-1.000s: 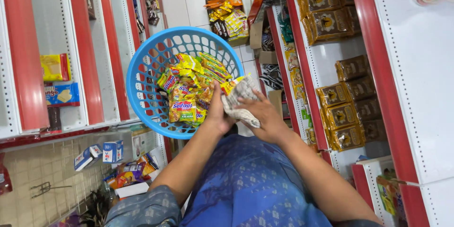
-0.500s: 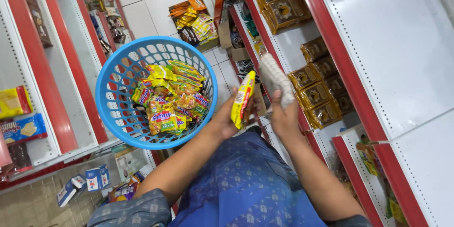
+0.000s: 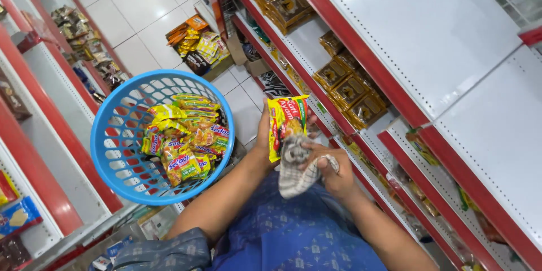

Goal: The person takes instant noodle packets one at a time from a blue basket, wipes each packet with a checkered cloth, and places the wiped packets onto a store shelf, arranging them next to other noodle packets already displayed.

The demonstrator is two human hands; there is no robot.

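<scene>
The left hand (image 3: 264, 135) is gripping a yellow noodle packet (image 3: 285, 124) upright beside the blue basket (image 3: 121, 135); the right hand (image 3: 330, 168) is pressing a checked cloth (image 3: 293, 170) against it, near brown packets (image 3: 350, 90) on the shelf (image 3: 395, 39).

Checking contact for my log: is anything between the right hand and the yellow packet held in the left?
Yes. A checked cloth in the right hand lies against the yellow packet, which the left hand holds upright; the cloth covers its lower part.
</scene>
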